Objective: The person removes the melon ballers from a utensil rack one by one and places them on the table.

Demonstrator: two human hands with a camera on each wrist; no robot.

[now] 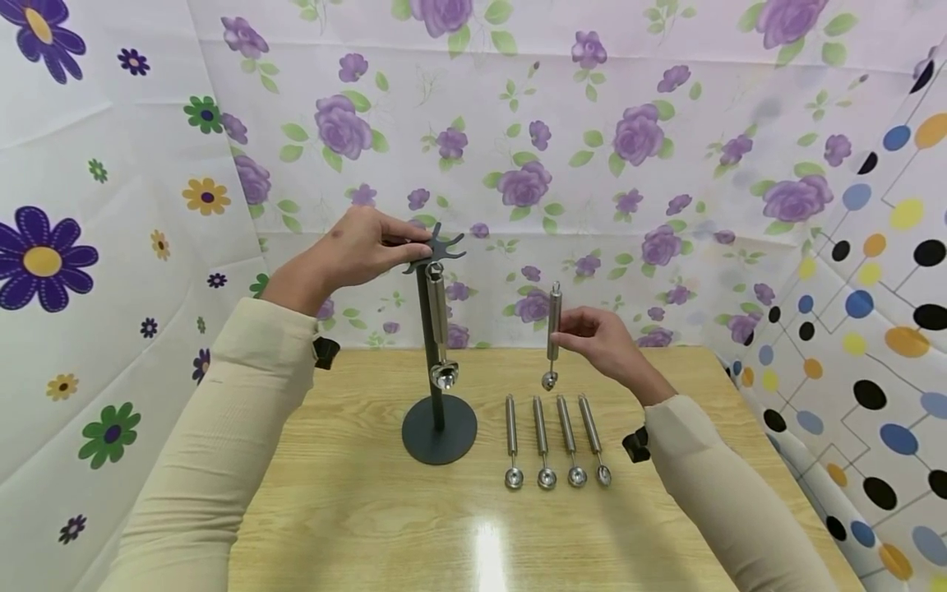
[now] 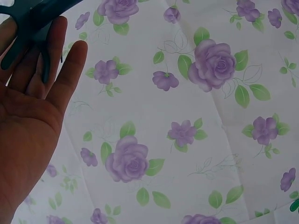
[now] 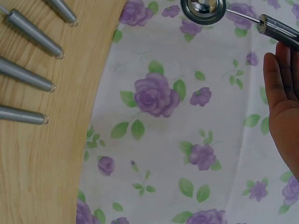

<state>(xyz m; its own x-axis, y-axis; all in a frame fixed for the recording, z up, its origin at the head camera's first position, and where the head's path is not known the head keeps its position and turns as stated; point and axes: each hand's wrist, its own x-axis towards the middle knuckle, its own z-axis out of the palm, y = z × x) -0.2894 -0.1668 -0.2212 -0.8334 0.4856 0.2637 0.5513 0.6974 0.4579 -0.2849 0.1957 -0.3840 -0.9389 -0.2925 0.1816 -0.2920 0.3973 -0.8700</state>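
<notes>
My left hand (image 1: 362,242) pinches the top of a dark hook stand (image 1: 439,411), thumb and fingers at one of its curved prongs. In the left wrist view, the prongs (image 2: 45,65) cross in front of its fingers. A steel melon baller (image 1: 438,316) hangs from the stand by its handle end, cup downward. To the right, my right hand (image 1: 602,341) holds another melon baller (image 1: 554,325) by its handle between thumb and fingers, nearly upright above the table. Its round cup (image 3: 204,10) points down in the head view; part of the handle is hidden by the fingers.
Several similar steel scoops (image 1: 541,427) lie side by side on the wooden table (image 1: 355,510), handles away from me, just right of the stand's round base. Flowered cloth (image 1: 518,123) hangs behind the table, with patterned cloths at both sides.
</notes>
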